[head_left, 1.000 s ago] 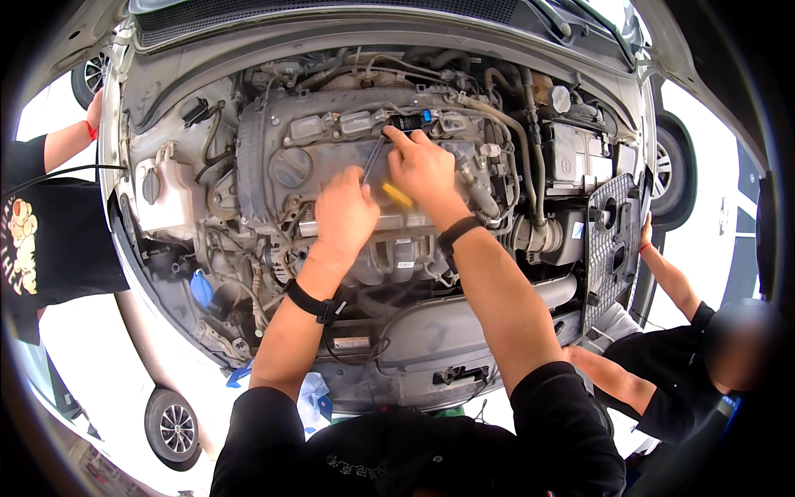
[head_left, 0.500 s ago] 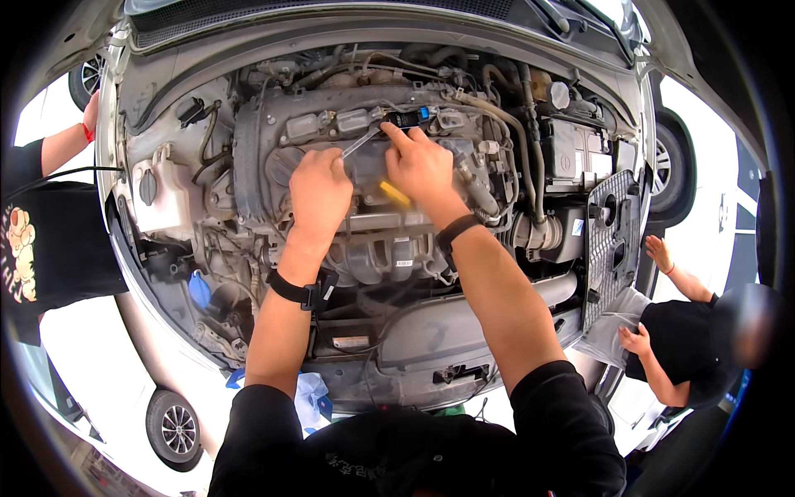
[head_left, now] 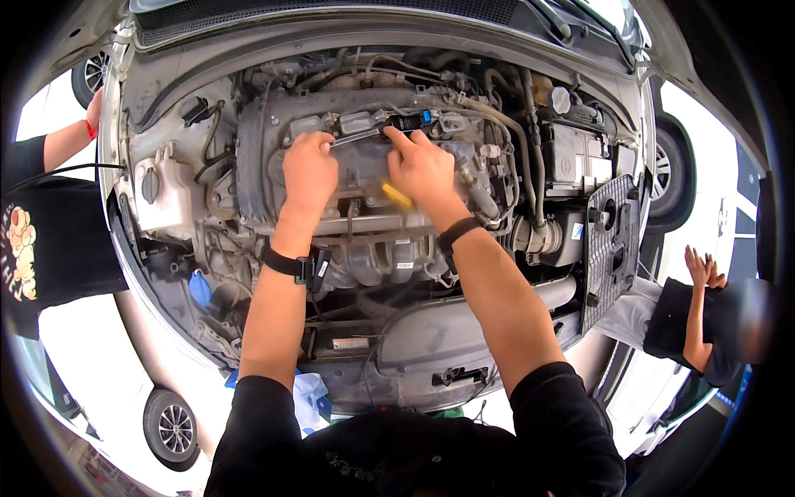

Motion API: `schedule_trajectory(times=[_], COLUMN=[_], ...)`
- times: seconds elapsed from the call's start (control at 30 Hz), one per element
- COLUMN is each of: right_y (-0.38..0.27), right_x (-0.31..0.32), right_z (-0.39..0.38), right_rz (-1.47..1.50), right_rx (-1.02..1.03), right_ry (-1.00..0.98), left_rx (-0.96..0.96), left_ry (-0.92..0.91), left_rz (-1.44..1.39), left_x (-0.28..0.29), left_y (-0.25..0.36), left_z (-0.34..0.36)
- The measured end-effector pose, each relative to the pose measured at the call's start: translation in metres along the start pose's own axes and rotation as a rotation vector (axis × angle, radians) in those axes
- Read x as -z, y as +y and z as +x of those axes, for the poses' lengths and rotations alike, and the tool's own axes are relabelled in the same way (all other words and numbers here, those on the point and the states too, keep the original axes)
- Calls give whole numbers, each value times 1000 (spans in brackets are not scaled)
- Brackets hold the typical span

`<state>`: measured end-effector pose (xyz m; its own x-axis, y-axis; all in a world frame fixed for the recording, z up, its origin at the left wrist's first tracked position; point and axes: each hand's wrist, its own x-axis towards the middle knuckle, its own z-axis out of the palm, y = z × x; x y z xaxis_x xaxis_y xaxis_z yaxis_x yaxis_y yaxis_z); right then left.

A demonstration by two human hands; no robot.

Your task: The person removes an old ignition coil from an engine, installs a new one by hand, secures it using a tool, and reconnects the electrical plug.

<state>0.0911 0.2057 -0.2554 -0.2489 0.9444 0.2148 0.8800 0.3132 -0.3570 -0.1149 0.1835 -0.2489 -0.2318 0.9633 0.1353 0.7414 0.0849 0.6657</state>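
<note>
I lean over an open car engine bay. My left hand rests on the grey engine cover and grips a slim metal wrench that points right. My right hand presses its fingertips at the wrench's far end, beside a black and blue connector on top of the engine. Under my right palm a yellow oil dipstick handle shows. Both wrists wear black bands.
A white coolant tank sits at the left, a battery box at the right, with a black perforated panel leaning beside it. One person in a black shirt stands left; another crouches at the right.
My left hand moved up from the front of the engine to the top of the cover and took hold of the wrench. My right hand shifted slightly up to the wrench's end.
</note>
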Motion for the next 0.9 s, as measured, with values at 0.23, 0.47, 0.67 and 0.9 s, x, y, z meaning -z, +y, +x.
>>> schedule_trajectory(times=[0.23,0.47,0.67,0.9], right_y=[-1,0,2,-1], right_x=[3,0,0,0], right_z=[-1,0,0,0], right_rz=[4,3,0,-2], right_rx=[-10,-15,0,7], right_ry=[0,-15,8,13], left_rx=[53,50,51,6], left_ry=[13,-65,-37,16], left_rz=[-127,-76,99,29], left_x=[11,-7,6,1], left_y=[10,53,40,3], left_z=[-15,-69,-43,8])
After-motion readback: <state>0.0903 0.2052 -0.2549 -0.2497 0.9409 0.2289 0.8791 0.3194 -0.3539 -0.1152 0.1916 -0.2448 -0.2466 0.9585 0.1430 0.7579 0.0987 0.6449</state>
